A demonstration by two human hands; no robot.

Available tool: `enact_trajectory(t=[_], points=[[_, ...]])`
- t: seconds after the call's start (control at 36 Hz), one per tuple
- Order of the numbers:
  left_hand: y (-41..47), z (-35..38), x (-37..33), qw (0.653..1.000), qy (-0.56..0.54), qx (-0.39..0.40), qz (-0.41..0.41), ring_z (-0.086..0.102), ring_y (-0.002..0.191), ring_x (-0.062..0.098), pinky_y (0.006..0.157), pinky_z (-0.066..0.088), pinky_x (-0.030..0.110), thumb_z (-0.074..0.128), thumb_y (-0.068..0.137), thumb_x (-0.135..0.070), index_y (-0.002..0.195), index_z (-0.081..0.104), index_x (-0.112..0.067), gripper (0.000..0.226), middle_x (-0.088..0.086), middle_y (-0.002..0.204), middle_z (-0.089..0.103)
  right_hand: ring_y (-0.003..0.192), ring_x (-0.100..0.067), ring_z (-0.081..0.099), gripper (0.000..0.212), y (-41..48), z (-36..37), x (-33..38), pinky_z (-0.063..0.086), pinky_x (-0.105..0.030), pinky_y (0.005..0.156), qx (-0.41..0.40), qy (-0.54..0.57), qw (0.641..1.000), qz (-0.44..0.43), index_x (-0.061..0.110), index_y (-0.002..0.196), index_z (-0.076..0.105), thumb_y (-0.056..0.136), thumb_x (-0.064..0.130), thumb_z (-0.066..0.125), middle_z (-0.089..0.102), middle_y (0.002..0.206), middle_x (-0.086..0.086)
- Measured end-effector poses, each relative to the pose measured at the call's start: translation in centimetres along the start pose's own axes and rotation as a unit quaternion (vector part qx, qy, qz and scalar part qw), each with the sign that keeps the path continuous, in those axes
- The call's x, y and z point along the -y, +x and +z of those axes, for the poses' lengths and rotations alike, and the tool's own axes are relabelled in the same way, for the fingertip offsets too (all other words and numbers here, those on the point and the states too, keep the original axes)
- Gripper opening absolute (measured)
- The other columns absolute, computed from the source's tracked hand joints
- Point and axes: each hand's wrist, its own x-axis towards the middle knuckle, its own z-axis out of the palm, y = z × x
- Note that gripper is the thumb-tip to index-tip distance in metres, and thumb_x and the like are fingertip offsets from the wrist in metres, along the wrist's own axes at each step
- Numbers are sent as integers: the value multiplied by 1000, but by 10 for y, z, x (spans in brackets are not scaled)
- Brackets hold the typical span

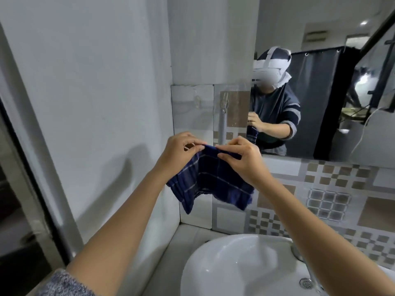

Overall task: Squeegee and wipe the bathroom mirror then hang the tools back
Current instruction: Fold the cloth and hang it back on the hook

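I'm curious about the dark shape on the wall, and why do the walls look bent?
Head view: the grey shape on the white wall is the shadow of the arms and the blue cloth; the wide-angle lens bends the straight edges near the borders; a ceiling light glares in the mirror.

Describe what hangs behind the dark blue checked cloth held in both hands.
A grey squeegee handle hangs from a wall hook above the dark blue checked cloth. Its lower end and blade are covered by the cloth.

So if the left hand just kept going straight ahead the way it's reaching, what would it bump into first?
Probably the tiled wall in the corner, near the clear hook. The left hand holds the blue cloth up before it; depth is hard to judge.
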Motion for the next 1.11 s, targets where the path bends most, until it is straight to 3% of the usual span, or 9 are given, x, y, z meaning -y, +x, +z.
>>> enact_trajectory(t=[0.19,0.36,0.47,0.56,0.72,0.89,0.94,1.03,1.11], points=[[67,-14,23,993,-17,-116,4,59,74,7,68,45,7,63,85,-8,94,72,-12,13,5,87,64,77,-16,53,21,87,20,10,46,-28,73,-82,-42,996,-10,12,103,72,83,13,67,57,87,-6],[137,-26,41,977,-23,-211,-2,59,79,10,73,46,14,57,86,-5,91,71,-13,17,-2,86,62,84,-22,55,22,171,36,18,47,-33,77,-137,-71,988,-16,13,105,71,87,9,59,59,92,-7],[166,-25,54,967,-29,-251,-7,58,80,9,74,45,13,54,87,-5,92,70,-13,19,-3,91,60,91,-24,50,25,205,52,12,32,-15,69,-172,-88,981,-17,7,103,70,88,1,52,60,94,-9],[179,-18,64,961,-25,-277,-2,56,80,9,75,43,6,52,87,0,94,69,-7,20,2,93,61,98,-24,48,27,219,64,3,26,-14,69,-179,-79,981,1,7,108,66,88,1,50,61,101,-8],[185,-2,91,954,-75,-289,-35,55,79,7,72,39,0,53,85,2,93,70,-6,20,4,92,62,91,-23,50,16,217,86,-15,31,-21,70,-199,-29,979,24,9,95,65,87,3,52,62,93,-6],[180,13,103,947,-139,-286,-54,61,78,8,72,46,11,57,83,0,88,71,-10,18,2,86,68,79,-11,53,15,205,92,-22,35,2,69,-238,43,970,35,5,96,70,88,7,57,64,93,-7],[177,15,105,945,-177,-269,-57,64,78,8,72,50,17,57,83,0,85,72,-14,21,-3,81,70,81,-12,55,18,201,95,-24,38,0,71,-238,52,969,44,6,99,70,90,9,56,66,94,-6],[171,17,105,942,-226,-241,-61,63,72,-6,70,48,10,58,84,0,88,69,-23,26,-11,80,67,85,-15,58,20,193,101,-28,41,-4,75,-240,71,967,55,7,103,69,91,8,54,67,98,-6],[163,17,105,942,-253,-211,-62,63,79,-5,75,48,12,56,87,-3,96,67,-22,24,-5,90,68,89,-13,59,22,186,103,-27,46,-12,81,-235,101,964,72,10,107,68,92,9,52,67,102,-4]])
